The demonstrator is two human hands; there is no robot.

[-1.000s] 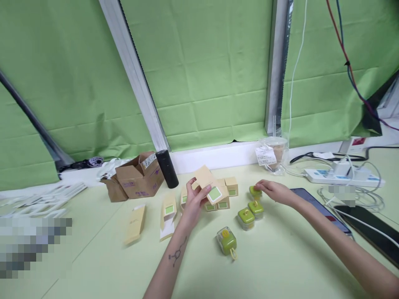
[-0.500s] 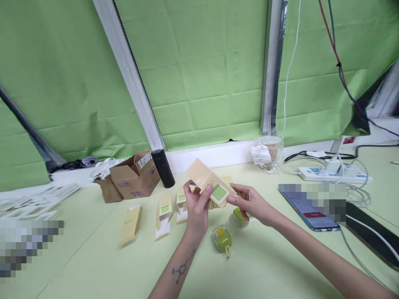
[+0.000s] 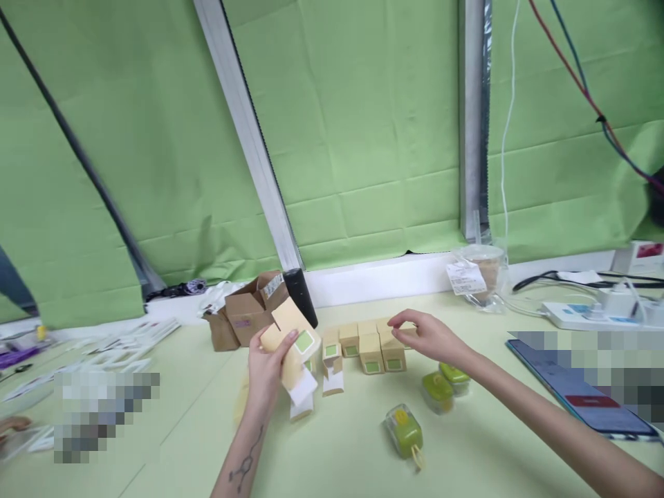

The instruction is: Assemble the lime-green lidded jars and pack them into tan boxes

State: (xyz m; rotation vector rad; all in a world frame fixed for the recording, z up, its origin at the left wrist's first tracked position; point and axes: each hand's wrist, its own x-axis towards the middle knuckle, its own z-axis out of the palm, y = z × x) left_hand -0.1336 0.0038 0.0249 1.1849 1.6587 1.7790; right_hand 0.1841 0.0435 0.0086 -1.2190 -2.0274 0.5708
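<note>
phone [image 3: 584, 400], white power strip [image 3: 566, 317], bagged cup [image 3: 486, 275]

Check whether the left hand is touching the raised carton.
Touching. The head view shows the left hand gripping the raised carton, its thumb lying on the front beside the green square.

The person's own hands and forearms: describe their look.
The left hand and right hand are gloveless, with no visible rings. Both forearms are sleeveless where visible; the left forearm bears a dark line tattoo resembling a molecule diagram.
</note>
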